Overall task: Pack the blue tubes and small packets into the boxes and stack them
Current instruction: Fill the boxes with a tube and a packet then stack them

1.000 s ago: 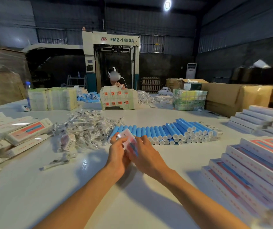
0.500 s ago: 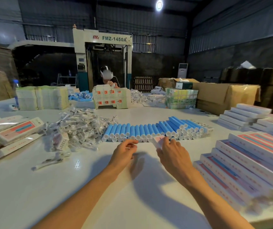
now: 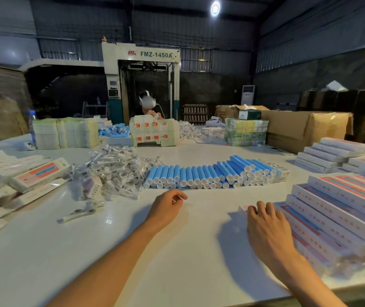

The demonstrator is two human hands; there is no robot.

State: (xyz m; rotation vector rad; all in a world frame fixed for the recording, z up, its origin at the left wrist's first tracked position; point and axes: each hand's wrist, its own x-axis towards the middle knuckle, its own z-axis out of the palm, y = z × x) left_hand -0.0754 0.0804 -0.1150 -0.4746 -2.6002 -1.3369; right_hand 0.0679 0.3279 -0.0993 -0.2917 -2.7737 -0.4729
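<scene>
Left hand (image 3: 168, 207): fingers loosely curled, empty, near the row of blue plastic tubes (image 3: 199, 175). Right hand (image 3: 265, 222): fingers over a flat white printed box (image 3: 243, 208) beside the stacked boxes (image 3: 336, 209); grip indeterminable.

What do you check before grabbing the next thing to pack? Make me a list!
1. Left hand free: ok, fingers loosely curled, nothing seen in it.
2. Right hand free: not ok, it rests on a box beside the stack.
3. Blue tubes ready: ok, a row lies ahead of both hands.
4. Small packets ready: ok, piled left of the tubes.
5. Boxes on the left empty: cannot tell.
</scene>
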